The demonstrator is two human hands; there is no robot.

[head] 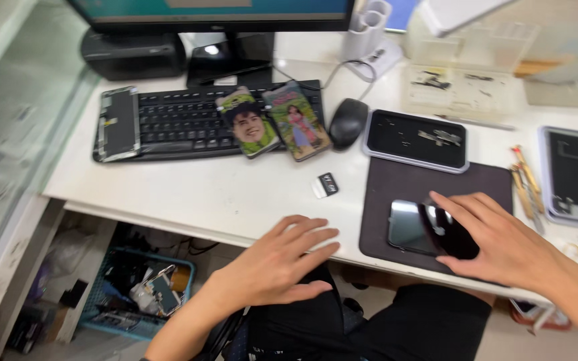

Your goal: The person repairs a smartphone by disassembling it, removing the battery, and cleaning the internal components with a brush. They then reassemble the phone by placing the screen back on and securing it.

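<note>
My right hand (503, 244) rests with spread fingers on a black phone (415, 228) that lies on a dark work mat (396, 180) at the desk's front edge. My left hand (282, 261) hovers over the white desk's front edge, palm down, fingers loosely apart, holding nothing. A small black chip package (327, 184) lies on the desk between the keyboard and my hands.
A black keyboard (182, 120) carries two phones with picture cases (272, 124) and an opened phone (119, 124). A mouse (348, 122), a parts tray (416, 139), several tools (526, 184) and another opened phone (571, 175) sit around the mat. A blue basket (135, 294) stands under the desk.
</note>
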